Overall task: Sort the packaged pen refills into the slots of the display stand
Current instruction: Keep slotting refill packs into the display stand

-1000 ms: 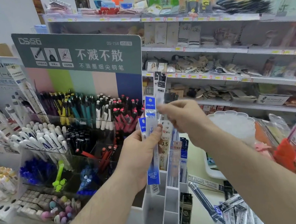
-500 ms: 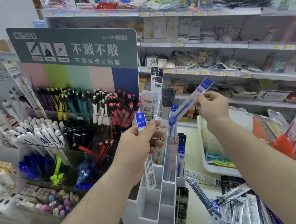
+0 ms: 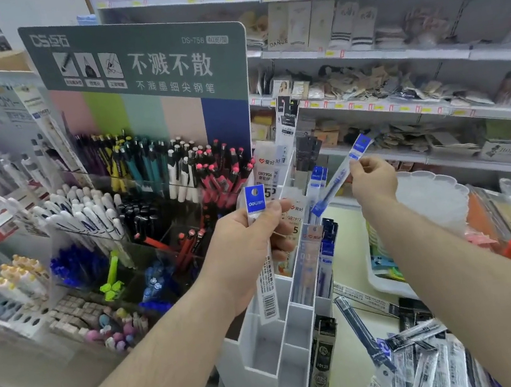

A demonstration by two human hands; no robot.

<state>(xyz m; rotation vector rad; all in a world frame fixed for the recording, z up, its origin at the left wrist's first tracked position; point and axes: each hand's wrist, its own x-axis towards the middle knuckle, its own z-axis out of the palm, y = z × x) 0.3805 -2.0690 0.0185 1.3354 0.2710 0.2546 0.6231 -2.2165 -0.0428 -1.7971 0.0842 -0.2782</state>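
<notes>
Two packaged pen refills are held over a white display stand [image 3: 268, 350] in a stationery shop.

A "deli"-labelled refill pack [image 3: 261, 254] is gripped upright by the left hand [image 3: 249, 252]; a second pack [image 3: 337, 182], pinched by the right hand [image 3: 372, 181], is tilted as half a second ago. "DS-756" is printed on the green sign [image 3: 139, 59].

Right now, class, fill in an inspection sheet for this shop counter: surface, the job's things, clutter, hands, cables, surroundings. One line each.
Surface: pale counter, partly covered by stock.
Job's things: white display stand, front slots empty, rear slots holding packets; one refill packet upright in the left hand, another refill packet tilted in the right.
Clutter: loose pile of refill packets lying at lower right.
Hands: left hand grips its packet; right hand pinches its packet near the top.
Cables: nothing seen.
Surroundings: pen display with green sign on the left; stocked shelves behind.
</notes>
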